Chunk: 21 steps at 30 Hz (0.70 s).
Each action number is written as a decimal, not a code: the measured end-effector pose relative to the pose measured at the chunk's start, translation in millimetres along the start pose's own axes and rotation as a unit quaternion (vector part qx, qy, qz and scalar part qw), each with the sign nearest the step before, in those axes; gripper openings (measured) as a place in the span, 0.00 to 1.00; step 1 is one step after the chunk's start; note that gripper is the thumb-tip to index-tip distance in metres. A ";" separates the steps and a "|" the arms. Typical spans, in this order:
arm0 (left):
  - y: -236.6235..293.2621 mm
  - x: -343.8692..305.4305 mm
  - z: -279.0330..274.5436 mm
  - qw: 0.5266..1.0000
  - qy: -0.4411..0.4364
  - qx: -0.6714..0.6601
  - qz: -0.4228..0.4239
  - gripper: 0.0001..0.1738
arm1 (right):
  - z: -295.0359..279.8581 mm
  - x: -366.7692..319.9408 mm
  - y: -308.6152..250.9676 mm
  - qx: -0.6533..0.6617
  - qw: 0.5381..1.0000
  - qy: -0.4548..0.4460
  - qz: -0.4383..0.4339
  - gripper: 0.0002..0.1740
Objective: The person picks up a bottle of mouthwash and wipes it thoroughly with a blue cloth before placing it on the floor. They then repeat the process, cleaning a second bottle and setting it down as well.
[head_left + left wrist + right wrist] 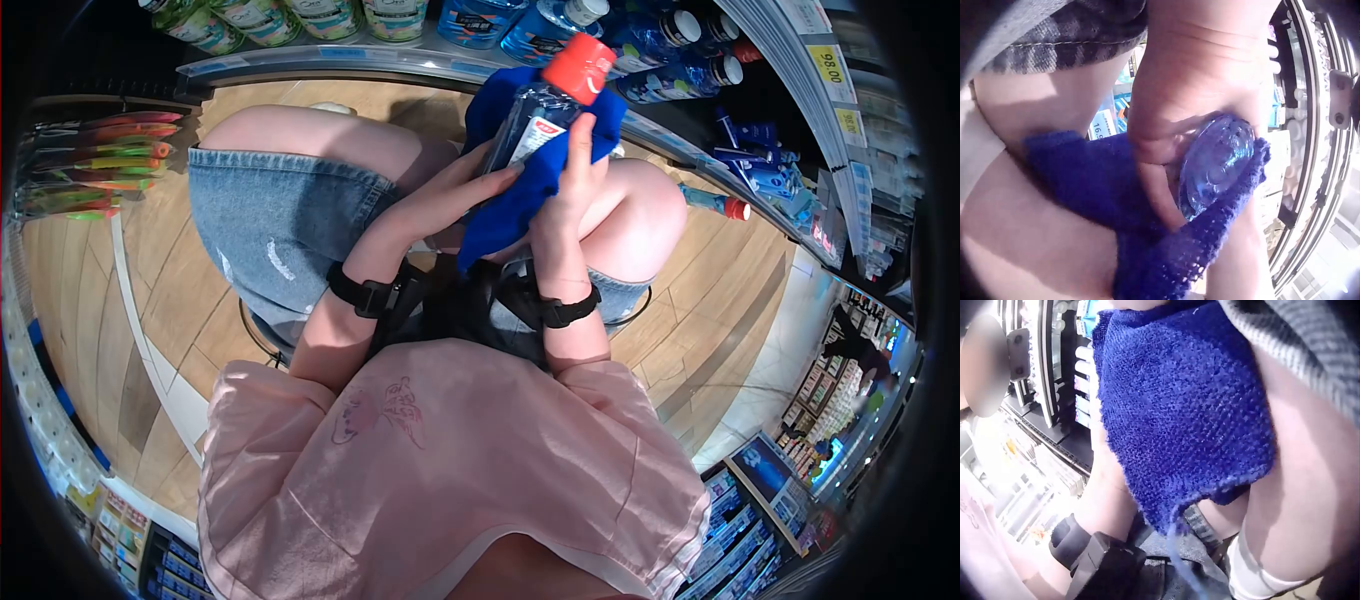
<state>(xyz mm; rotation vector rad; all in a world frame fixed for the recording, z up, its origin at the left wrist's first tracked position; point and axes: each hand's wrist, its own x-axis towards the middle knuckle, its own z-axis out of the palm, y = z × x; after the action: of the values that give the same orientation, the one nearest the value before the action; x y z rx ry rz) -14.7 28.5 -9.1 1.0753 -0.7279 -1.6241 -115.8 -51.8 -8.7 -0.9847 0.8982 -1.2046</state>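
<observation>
In the head view a dark blue, see-through bottle (530, 125) with a red cap (580, 68) tilts up to the right above the knees. My left hand (462, 187) grips its lower part; the left wrist view shows the clear blue bottle base (1217, 164) beside my curled fingers. A fuzzy blue cloth (497, 222) wraps the bottle's far and right sides and hangs below it. My right hand (573, 185) holds the cloth against the bottle, thumb near the cap. In the right wrist view the cloth (1185, 406) hides that hand.
Shelves of green-labelled bottles (322, 18) and blue bottles (480, 22) stand ahead. Price-tagged shelving (830, 70) curves along the right, with a red-capped bottle (715, 203) lying low near its edge. Colourful packages (110, 165) hang at left. Wooden flooring (700, 320) surrounds the seated person.
</observation>
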 end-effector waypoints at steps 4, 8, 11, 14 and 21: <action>-8.8 3.7 0.7 0.995 0.046 0.068 0.056 0.31 | 4.7 -7.1 3.0 -0.024 0.997 -0.053 0.042 0.22; -20.4 6.9 -2.4 0.978 0.114 0.125 0.119 0.30 | 1.1 -5.8 14.6 -0.146 0.969 -0.188 -0.070 0.34; -29.4 12.0 -13.5 0.981 0.127 0.081 0.125 0.33 | 5.0 -6.0 5.9 -0.307 0.884 -0.276 -0.219 0.39; -35.6 12.7 -13.9 0.966 0.147 0.055 0.204 0.38 | 8.5 -5.7 1.9 -0.231 0.896 -0.317 -0.209 0.32; -35.1 8.8 -20.1 0.942 0.177 -0.213 0.189 0.27 | 15.9 -18.7 -3.5 -0.192 0.902 -0.351 -0.162 0.33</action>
<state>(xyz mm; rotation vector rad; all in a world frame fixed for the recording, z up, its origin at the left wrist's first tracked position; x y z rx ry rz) -11.7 31.8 -50.3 0.8180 -0.2958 -1.1441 -104.7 -31.6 0.5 -1.7988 0.3949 -0.8322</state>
